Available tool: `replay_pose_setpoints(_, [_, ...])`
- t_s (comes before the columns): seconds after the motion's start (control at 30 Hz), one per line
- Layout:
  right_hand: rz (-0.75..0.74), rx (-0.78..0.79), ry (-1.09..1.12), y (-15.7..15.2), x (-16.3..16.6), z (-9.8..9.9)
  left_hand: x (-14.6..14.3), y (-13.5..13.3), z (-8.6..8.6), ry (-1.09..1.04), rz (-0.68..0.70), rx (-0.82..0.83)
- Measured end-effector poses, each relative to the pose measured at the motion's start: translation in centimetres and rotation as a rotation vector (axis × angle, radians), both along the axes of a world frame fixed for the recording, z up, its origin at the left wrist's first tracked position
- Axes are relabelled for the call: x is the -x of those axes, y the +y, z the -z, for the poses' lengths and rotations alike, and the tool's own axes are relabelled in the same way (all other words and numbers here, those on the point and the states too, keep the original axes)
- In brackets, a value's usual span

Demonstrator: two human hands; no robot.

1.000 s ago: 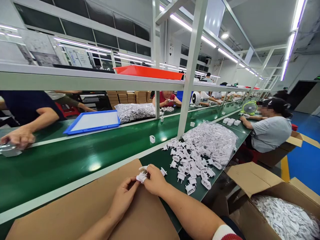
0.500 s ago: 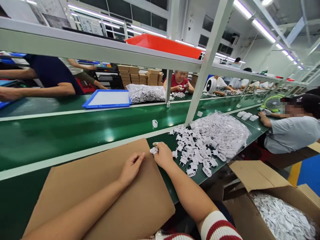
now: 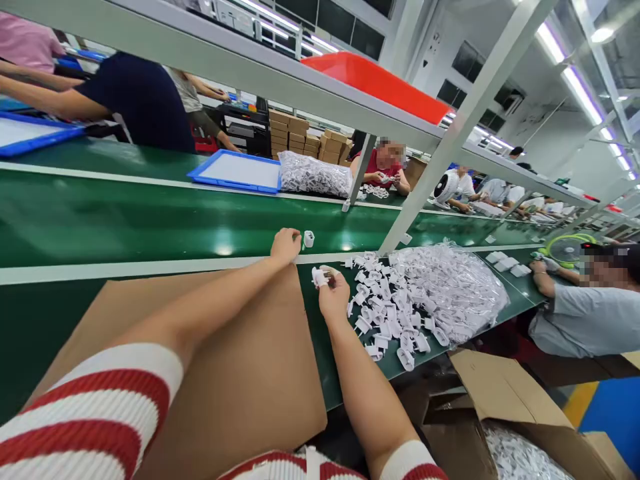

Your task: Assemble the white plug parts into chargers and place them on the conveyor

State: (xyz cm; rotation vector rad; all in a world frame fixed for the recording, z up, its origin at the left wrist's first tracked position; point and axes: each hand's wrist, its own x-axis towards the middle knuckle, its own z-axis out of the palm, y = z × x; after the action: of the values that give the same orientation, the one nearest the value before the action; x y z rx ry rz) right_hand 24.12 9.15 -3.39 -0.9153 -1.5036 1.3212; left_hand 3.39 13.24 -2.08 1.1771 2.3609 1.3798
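Observation:
My left hand reaches over the green belt, its fingertips right beside a small white plug housing that stands on the belt. Whether they touch it is hard to tell; the fingers look slightly apart and hold nothing. Between the thumb and fingers of my right hand is a white plug part with pins. To the right of that hand lies a loose heap of white plug parts on the green bench, in front of a clear bag full of similar pieces.
A cardboard sheet covers the bench before me. A slanted post rises at the belt's edge, under a shelf with a red tray. An open carton stands low right. A co-worker sits farther right.
My left hand has moved forward from above the cardboard to the housing on the belt. My right hand stays near the heap with the plug part. The view has tilted and shifted.

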Motion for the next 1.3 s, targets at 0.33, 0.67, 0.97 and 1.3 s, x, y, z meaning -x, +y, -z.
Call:
replay_pose_setpoints(0.33, [-0.045, 0.535, 0.461, 1.9, 0.4, 2.4, -0.3, 5.0, 1.5, -0.046, -0.071, 0.137])
replay_pose_setpoints(0.67, [-0.163, 0.304, 0.300, 0.1, 0.2, -0.3, -2.5, -10.1, 2.0, -0.067, 0.391, 0.011])
replay_pose_setpoints(0.97, [-0.463, -0.065, -0.004, -3.0, 0.3, -0.9, -5.5, -21.0, 3.8, -0.222, 0.413, -0.052])
replay_pose_setpoints(1.3, [-0.493, -0.922, -0.594, -5.3, -0.4, -1.9, -5.7, -22.0, 3.8, -0.228, 0.348, -0.124])
